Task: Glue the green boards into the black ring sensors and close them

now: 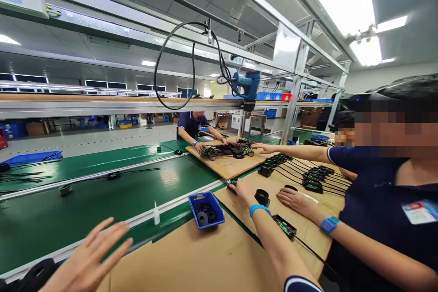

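Note:
My left hand [87, 260] is raised at the bottom left, fingers spread, holding nothing. It hovers over the edge of the brown cardboard-covered bench [191, 260], near a black part [34, 274]. My right arm, with a blue wristband, reaches forward. My right hand [241, 188] lies palm down with fingers stretched onto a small black and green part [232, 183] at the conveyor's edge. A black ring [262, 196] and a green circuit board [284, 226] lie just right of that arm. A blue bin [205, 198] of black rings sits to its left.
A co-worker on my right rests a hand [294, 201] with a blue watch on the bench, beside rows of black wired parts [313, 178]. Another person works across the green conveyor [85, 200]. A blue power screwdriver [248, 86] hangs overhead. A small white bottle [156, 213] stands by the belt.

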